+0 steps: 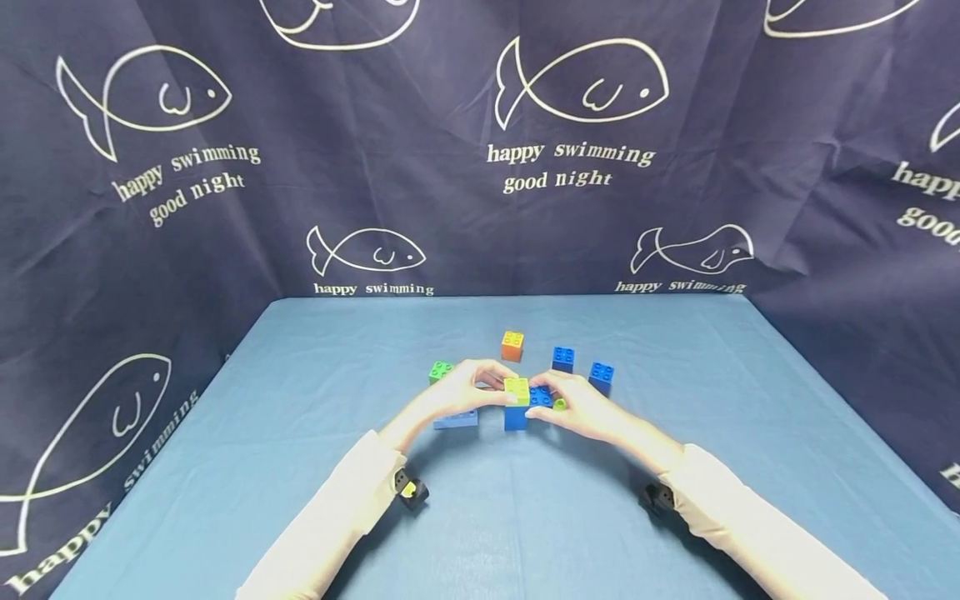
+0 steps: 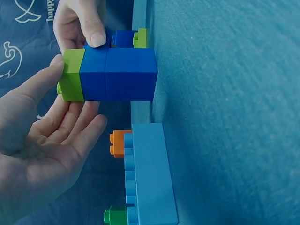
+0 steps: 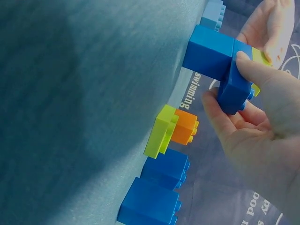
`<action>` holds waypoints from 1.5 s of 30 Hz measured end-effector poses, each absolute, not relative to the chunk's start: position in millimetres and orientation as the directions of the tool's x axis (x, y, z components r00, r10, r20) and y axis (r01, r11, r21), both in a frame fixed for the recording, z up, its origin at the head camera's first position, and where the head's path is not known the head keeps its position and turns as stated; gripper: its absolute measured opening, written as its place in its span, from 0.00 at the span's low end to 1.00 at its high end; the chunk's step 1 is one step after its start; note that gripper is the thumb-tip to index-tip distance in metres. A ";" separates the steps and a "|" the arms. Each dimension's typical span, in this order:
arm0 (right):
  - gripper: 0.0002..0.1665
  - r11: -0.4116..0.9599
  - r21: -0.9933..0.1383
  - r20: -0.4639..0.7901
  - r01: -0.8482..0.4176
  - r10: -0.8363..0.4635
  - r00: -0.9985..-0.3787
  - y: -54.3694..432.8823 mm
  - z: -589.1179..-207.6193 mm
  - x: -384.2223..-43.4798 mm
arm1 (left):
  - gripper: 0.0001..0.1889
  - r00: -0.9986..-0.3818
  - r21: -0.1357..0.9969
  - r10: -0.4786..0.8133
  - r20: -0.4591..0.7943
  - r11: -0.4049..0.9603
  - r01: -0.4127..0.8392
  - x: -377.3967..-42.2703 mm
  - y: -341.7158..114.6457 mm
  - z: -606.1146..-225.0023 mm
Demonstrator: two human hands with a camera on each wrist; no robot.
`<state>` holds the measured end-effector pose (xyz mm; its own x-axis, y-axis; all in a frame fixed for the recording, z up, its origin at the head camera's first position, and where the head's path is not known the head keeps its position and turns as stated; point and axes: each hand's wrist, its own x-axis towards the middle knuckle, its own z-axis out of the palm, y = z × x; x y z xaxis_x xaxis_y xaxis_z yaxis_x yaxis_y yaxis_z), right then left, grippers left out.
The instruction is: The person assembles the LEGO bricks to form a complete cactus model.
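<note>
A stack stands on the table between both hands: a tall blue brick (image 1: 515, 419) at the bottom, a flatter blue brick (image 3: 234, 89) across it, sticking out to the right, and a lime green brick (image 2: 72, 75) on top. My left hand (image 1: 463, 390) pinches the lime green brick, thumb at its near side and fingers behind. With thumb and fingers, my right hand (image 1: 591, 410) grips the overhanging end of the flatter blue brick. Close beside the right hand, a second lime green brick (image 3: 161, 132) lies on the table, partly hidden in the head view.
Left of the stack lie a long light blue brick (image 1: 454, 420) and a green brick (image 1: 440, 370). Farther back stand an orange brick (image 1: 512, 347) and two blue bricks, one (image 1: 563, 359) nearer the middle, another blue brick (image 1: 601, 377) to the right. A patterned curtain (image 1: 465, 167) hangs behind.
</note>
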<state>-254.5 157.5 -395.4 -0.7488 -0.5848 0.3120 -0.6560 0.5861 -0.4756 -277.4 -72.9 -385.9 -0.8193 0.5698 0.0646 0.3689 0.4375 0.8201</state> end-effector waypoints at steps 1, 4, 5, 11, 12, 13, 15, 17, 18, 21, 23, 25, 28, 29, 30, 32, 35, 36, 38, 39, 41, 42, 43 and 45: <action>0.23 0.587 -0.476 0.310 -0.654 -0.584 -0.750 157.9 -395.3 -254.7 | 0.17 -0.820 0.822 0.569 0.060 0.439 0.364 -277.7 -72.6 -386.1; 0.24 0.592 -0.479 0.303 -0.648 -0.582 -0.755 158.6 -394.7 -254.8 | 0.17 -0.818 0.823 0.572 0.057 0.437 0.363 -278.5 -72.2 -386.8; 0.24 0.592 -0.481 0.302 -0.647 -0.581 -0.756 158.6 -394.6 -254.7 | 0.17 -0.818 0.822 0.573 0.059 0.437 0.365 -278.5 -72.4 -386.8; 0.24 0.584 -0.483 0.297 -0.652 -0.591 -0.750 155.7 -393.4 -254.4 | 0.17 -0.823 0.795 0.564 0.067 0.469 0.386 -277.6 -75.6 -388.0; 0.24 0.583 -0.481 0.299 -0.655 -0.593 -0.748 155.0 -393.3 -254.6 | 0.17 -0.825 0.791 0.561 0.067 0.474 0.387 -277.5 -76.3 -387.9; 0.24 0.585 -0.476 0.300 -0.656 -0.593 -0.747 154.7 -393.2 -254.9 | 0.17 -0.825 0.790 0.561 0.070 0.474 0.390 -277.7 -76.7 -387.7; 0.24 0.589 -0.466 0.307 -0.660 -0.593 -0.745 154.3 -393.1 -255.6 | 0.17 -0.824 0.789 0.563 0.072 0.473 0.392 -278.4 -77.2 -387.2; 0.24 0.586 -0.460 0.319 -0.667 -0.593 -0.740 154.2 -392.7 -256.2 | 0.17 -0.822 0.789 0.564 0.076 0.470 0.396 -279.6 -77.3 -386.1; 0.24 0.583 -0.459 0.325 -0.671 -0.593 -0.737 154.1 -392.3 -256.5 | 0.17 -0.823 0.792 0.563 0.075 0.468 0.392 -280.1 -77.1 -385.8; 0.24 0.563 -0.463 0.351 -0.685 -0.593 -0.725 153.6 -391.1 -256.7 | 0.16 -0.830 0.793 0.554 0.069 0.474 0.383 -280.9 -76.8 -385.1; 0.23 0.549 -0.474 0.363 -0.688 -0.590 -0.721 153.1 -390.3 -256.6 | 0.16 -0.834 0.793 0.548 0.069 0.477 0.379 -281.2 -76.5 -385.0; 0.22 0.544 -0.480 0.369 -0.688 -0.586 -0.721 152.8 -390.2 -256.3 | 0.15 -0.833 0.796 0.548 0.072 0.473 0.379 -281.1 -76.3 -385.3; 0.22 0.549 -0.489 0.364 -0.678 -0.578 -0.730 152.9 -390.5 -255.9 | 0.15 -0.830 0.804 0.552 0.078 0.457 0.380 -281.2 -75.9 -386.4; 0.21 0.551 -0.491 0.361 -0.674 -0.576 -0.734 153.1 -390.6 -255.6 | 0.15 -0.829 0.807 0.553 0.079 0.452 0.379 -281.3 -75.8 -386.9; 0.21 0.553 -0.491 0.360 -0.673 -0.574 -0.735 153.3 -390.9 -255.4 | 0.15 -0.829 0.809 0.554 0.080 0.450 0.378 -281.4 -75.6 -387.4; 0.21 0.554 -0.496 0.357 -0.669 -0.572 -0.738 153.8 -391.3 -255.1 | 0.15 -0.831 0.812 0.551 0.076 0.449 0.372 -281.7 -75.3 -388.2; 0.21 0.550 -0.497 0.360 -0.672 -0.574 -0.736 154.3 -392.2 -254.9 | 0.15 -0.832 0.815 0.551 0.072 0.448 0.367 -281.8 -75.4 -388.9; 0.21 0.547 -0.497 0.363 -0.674 -0.575 -0.733 154.3 -392.5 -254.9 | 0.15 -0.830 0.817 0.553 0.072 0.445 0.367 -281.7 -75.5 -389.0; 0.21 0.541 -0.495 0.367 -0.680 -0.580 -0.728 154.4 -393.2 -255.2 | 0.16 -0.828 0.820 0.556 0.075 0.438 0.369 -281.8 -76.1 -389.7; 0.20 0.538 -0.496 0.367 -0.682 -0.582 -0.726 154.4 -393.5 -255.2 | 0.16 -0.825 0.823 0.559 0.076 0.432 0.369 -281.8 -76.4 -390.2; 0.20 0.537 -0.502 0.360 -0.678 -0.583 -0.729 154.2 -394.0 -255.3 | 0.16 -0.822 0.828 0.564 0.081 0.420 0.370 -282.3 -77.0 -392.0; 0.20 0.539 -0.507 0.354 -0.673 -0.582 -0.732 154.4 -394.2 -255.3 | 0.16 -0.819 0.830 0.567 0.087 0.414 0.374 -282.6 -77.1 -393.1; 0.20 0.539 -0.508 0.352 -0.672 -0.582 -0.733 154.6 -394.5 -255.3 | 0.16 -0.818 0.833 0.569 0.090 0.407 0.375 -282.9 -77.0 -394.2; 0.20 0.544 -0.514 0.343 -0.664 -0.579 -0.740 154.9 -395.3 -255.5 | 0.16 -0.814 0.837 0.572 0.103 0.392 0.381 -283.4 -76.5 -396.5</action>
<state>-255.5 154.9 -395.3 -0.7399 -0.5791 0.3425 -0.6635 0.5440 -0.5136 -283.4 -76.5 -396.5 -0.8140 0.5717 0.1028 0.3812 0.3923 0.8371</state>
